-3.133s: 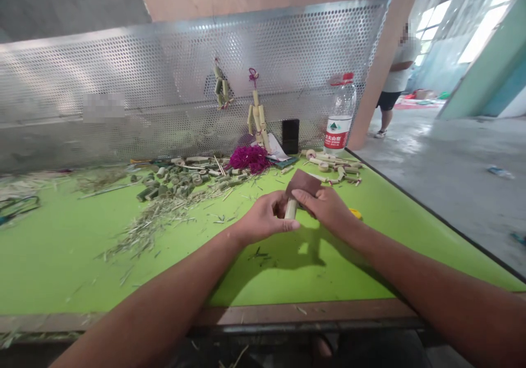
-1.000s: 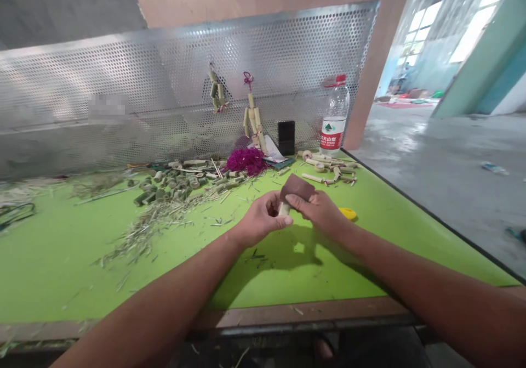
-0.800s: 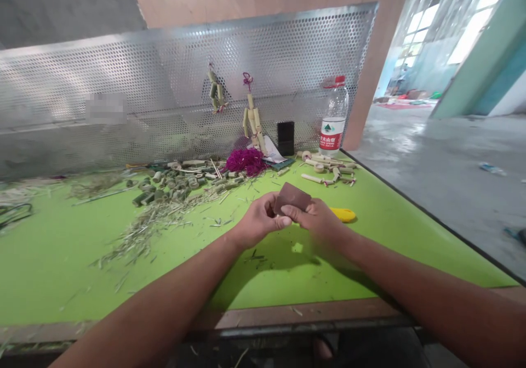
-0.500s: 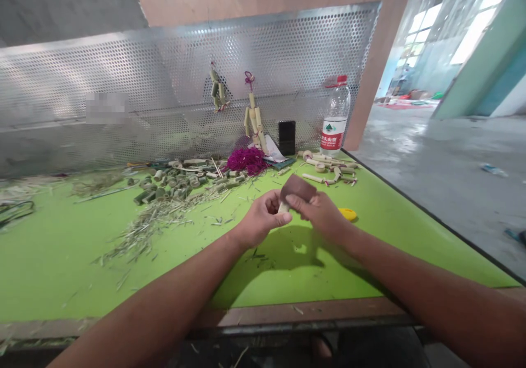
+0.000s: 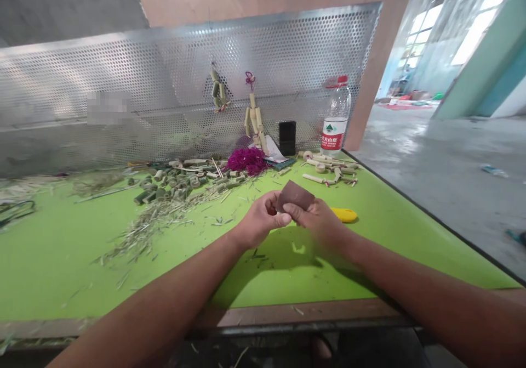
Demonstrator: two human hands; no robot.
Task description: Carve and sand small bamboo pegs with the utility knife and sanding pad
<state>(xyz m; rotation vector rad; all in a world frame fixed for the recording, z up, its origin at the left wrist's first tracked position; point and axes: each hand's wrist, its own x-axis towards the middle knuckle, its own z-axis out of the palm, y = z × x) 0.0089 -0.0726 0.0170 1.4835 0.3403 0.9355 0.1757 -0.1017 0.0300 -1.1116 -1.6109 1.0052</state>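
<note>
At the left of the green counter (image 5: 61,269) lie bamboo shavings (image 5: 143,231) and a cluster of cut bamboo segments (image 5: 160,188), with a tuft of magenta yarn (image 5: 246,159) beyond them. Next comes my left hand (image 5: 259,220), its fingers (image 5: 271,204) curled in toward the middle with the thumb lying across them; anything they hold is hidden, so I cannot tell whether they are closed on something. The brown sheet of sandpaper (image 5: 294,196) sits between my hands, above the middle of the counter, its long axis running left to right and dipping slightly to the right. My right hand (image 5: 318,220) is blurred, but its fingers (image 5: 298,208) look together and pressed along the sheet's near edge, pinching it. For clean work, I judge that the sheet should stay flat under even pressure, with both wrists steady. Further right lie a yellow tool handle (image 5: 344,214) and pale bamboo pieces (image 5: 329,173), with a water bottle (image 5: 336,121) at the far edge.
</note>
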